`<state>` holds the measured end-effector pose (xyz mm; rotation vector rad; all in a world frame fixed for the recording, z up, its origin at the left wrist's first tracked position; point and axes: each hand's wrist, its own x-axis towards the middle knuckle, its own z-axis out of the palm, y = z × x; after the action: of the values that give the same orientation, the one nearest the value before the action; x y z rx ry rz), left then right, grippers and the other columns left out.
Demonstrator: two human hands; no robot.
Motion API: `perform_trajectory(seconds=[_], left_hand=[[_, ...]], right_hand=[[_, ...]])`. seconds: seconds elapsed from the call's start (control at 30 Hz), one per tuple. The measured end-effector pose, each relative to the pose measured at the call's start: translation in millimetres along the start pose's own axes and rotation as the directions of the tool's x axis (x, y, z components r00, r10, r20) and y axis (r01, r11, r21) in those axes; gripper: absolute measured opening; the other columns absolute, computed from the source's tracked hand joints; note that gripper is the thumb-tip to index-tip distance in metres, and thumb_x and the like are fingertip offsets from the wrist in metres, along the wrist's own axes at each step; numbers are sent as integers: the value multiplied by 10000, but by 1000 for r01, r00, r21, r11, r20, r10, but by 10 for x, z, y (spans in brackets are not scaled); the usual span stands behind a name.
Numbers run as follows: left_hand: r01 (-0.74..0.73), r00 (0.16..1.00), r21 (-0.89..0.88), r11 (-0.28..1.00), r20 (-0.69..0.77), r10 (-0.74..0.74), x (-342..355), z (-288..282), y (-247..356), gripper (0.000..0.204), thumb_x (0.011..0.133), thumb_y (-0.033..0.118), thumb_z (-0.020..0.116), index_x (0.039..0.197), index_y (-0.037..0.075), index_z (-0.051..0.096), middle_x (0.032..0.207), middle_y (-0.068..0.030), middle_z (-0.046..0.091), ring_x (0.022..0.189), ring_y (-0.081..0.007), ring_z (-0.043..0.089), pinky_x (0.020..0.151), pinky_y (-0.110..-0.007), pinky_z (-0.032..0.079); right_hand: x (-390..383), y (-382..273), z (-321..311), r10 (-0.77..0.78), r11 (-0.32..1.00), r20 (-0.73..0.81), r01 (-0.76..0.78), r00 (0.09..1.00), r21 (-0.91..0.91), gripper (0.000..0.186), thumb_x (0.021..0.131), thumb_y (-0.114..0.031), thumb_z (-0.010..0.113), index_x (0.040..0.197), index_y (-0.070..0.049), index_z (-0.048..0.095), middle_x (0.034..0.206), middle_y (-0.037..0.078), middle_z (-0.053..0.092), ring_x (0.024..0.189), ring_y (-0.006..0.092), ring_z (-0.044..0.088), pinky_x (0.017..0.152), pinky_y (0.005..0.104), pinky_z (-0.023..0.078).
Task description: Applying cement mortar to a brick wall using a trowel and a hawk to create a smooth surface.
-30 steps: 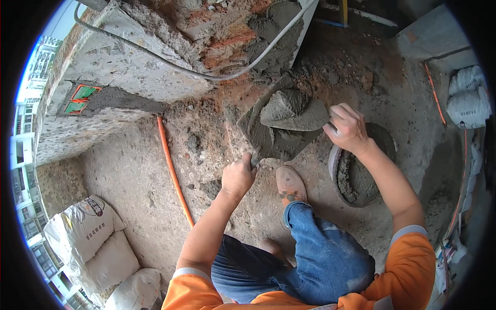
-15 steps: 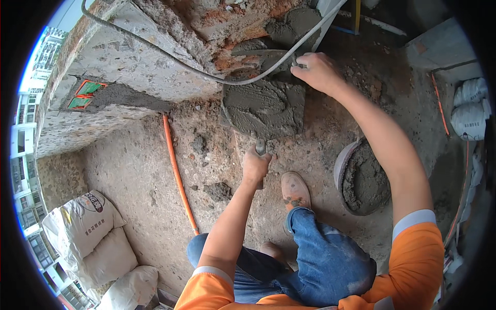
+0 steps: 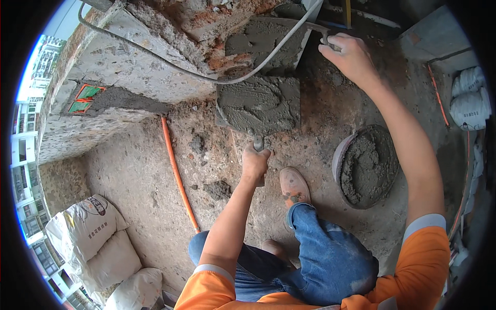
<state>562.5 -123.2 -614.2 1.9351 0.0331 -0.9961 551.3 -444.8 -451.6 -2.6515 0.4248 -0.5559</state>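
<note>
My left hand (image 3: pixel 255 163) is closed round the handle of a plasterer's hawk (image 3: pixel 221 121), held level in front of me. Wet grey mortar (image 3: pixel 258 101) covers most of its square plate. Beyond it, my right hand (image 3: pixel 352 56) grips the handle of a trowel (image 3: pixel 323 30), whose long thin blade is seen nearly edge-on against the rough brick wall end. Fresh mortar (image 3: pixel 261 45) coats part of that wall just below the blade. A pale straight strip (image 3: pixel 304 47) stands along the coated edge.
A round tub (image 3: pixel 338 164) of mortar stands right of my shoe. A grey cable (image 3: pixel 188 68) loops across the wall. Orange conduit (image 3: pixel 175 173) runs along the floor, near mortar clumps (image 3: pixel 217 190). White sacks (image 3: pixel 90 225) lie at lower left, others (image 3: pixel 469 103) at far right.
My right hand has moved right and slightly away with the trowel. Mortar now lies spread flatter over the wall. The hawk stays nearly in place, still loaded.
</note>
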Motion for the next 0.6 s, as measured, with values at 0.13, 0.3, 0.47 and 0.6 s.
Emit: perform_trajectory(seconds=[0.13,0.3,0.47,0.6], left_hand=[[9,1000,-1,1000,7,-9,0,23,-26,258,792,131,636,975,-28,545,623,-104,589,458,-212,570,442,-361,462],[27,999,-2,1000,22,-27,27,35,-27,274,787,107,641,1004,-33,550,617,-98,581,443,-199,559,421,-351,451],[43,999,-28,999,35,-42,-32,68,60,291,790,108,635,1022,-41,542,611,-96,577,423,-188,548,392,-336,436],[33,999,-20,999,41,-32,-29,109,69,305,794,100,626,1042,-49,529,602,-92,567,404,-181,529,373,-333,425]], right_hand=[[-425,196,376,-116,980,-219,76,969,-183,209,808,-229,702,892,-38,698,892,91,662,818,294,646,701,371,532],[-473,79,848,0,979,54,11,999,-202,241,846,-299,638,900,-75,707,913,83,650,879,297,643,756,424,536],[-66,0,572,43,984,136,-18,990,-179,290,845,-304,640,875,-18,671,913,128,643,850,374,624,757,450,503],[-81,9,128,28,985,68,-16,997,-169,282,837,-268,677,931,-2,684,885,134,644,821,354,627,731,412,502]])
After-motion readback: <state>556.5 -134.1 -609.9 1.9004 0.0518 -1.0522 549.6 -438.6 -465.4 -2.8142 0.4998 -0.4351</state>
